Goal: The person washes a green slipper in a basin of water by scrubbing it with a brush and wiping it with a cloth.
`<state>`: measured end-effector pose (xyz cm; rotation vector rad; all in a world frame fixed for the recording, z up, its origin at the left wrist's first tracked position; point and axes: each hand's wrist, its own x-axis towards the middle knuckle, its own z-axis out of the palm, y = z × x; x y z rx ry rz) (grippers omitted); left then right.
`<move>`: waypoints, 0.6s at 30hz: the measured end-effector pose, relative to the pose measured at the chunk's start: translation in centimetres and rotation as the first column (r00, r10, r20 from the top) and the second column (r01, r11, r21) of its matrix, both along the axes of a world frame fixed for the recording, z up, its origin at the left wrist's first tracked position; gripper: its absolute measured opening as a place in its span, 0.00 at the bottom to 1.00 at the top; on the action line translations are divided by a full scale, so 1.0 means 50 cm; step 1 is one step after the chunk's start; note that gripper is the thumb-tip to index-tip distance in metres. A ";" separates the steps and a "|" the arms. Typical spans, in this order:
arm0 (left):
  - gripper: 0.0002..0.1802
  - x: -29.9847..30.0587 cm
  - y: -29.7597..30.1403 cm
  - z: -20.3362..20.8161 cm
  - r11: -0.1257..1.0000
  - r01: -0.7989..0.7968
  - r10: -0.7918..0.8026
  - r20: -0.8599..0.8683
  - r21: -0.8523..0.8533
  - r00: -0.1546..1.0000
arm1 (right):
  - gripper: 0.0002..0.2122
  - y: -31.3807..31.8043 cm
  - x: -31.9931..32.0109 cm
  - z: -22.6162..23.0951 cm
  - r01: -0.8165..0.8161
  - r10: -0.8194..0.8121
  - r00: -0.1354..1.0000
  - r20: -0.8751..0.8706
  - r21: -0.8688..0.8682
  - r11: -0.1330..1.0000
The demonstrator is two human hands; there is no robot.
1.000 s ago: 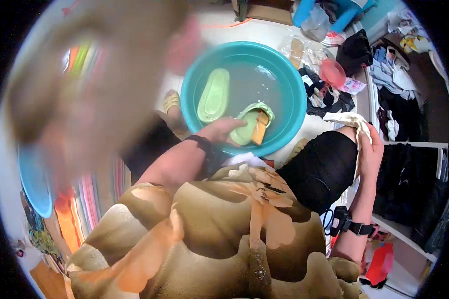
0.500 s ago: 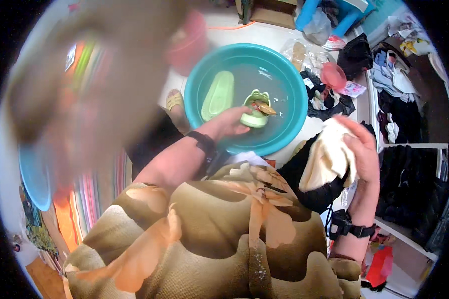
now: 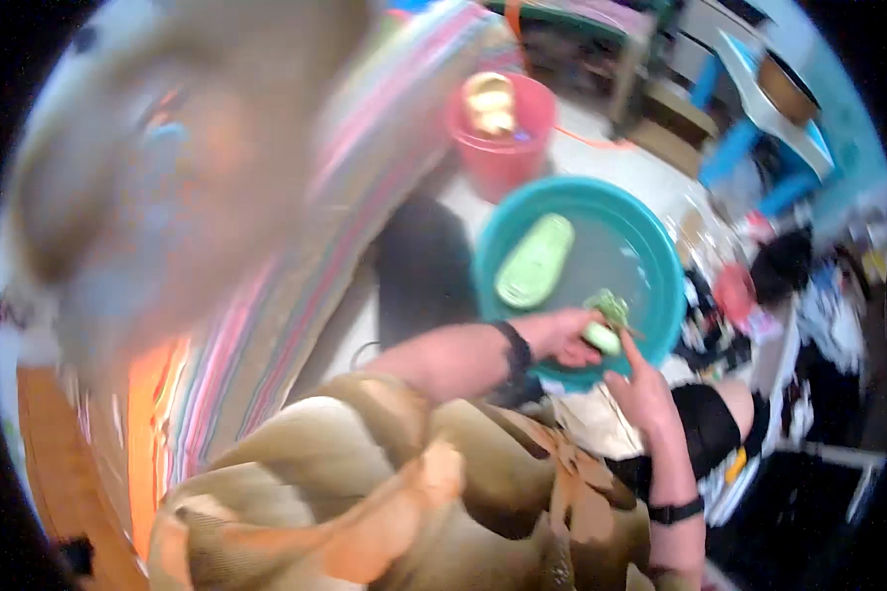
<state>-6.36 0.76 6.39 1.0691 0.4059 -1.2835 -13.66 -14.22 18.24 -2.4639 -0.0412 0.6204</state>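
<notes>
My left hand [image 3: 570, 340] grips a pale green slipper [image 3: 602, 340] at the near right side of a teal basin [image 3: 493, 231]. The slipper's strap end points away from me. My right hand [image 3: 643, 386] reaches to the slipper's right side, index finger and thumb apart, the fingertip at or near its edge; blur hides whether it touches. A second green slipper [image 3: 535, 261] lies sole-side visible in the basin's cloudy water, on the left. A cream cloth [image 3: 593, 422] rests over my lap, beneath my right hand.
Beyond the basin stands a pink bucket [image 3: 503, 158] with yellowish things in it. Right of the basin are bags, dark clothes and a pink bowl [image 3: 733, 289]. A striped bedcover [image 3: 296, 246] runs along the left. A large blurred shape covers the upper left.
My view has turned, so the basin sits farther right and lower. My right hand has left the cream cloth, now on my lap, and come to the slipper. The left still holds it.
</notes>
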 end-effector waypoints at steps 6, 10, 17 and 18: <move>0.34 -0.013 -0.003 0.000 0.997 0.065 -0.068 0.083 0.031 0.994 | 0.29 0.014 0.028 -0.031 0.013 -0.008 1.000 0.025 -0.194 0.981; 0.37 -0.022 0.016 0.037 0.992 0.126 -0.129 0.180 0.031 0.975 | 0.24 0.019 0.038 -0.041 0.009 0.018 0.993 0.121 -0.217 0.976; 0.30 -0.038 0.032 0.047 0.992 0.062 -0.080 0.167 0.113 0.983 | 0.18 0.046 0.033 -0.043 -0.132 0.219 0.956 0.196 -0.380 0.916; 0.29 -0.042 0.039 0.067 0.984 0.034 -0.064 0.174 0.172 0.983 | 0.18 0.044 0.034 -0.040 -0.118 0.203 0.960 0.195 -0.378 0.918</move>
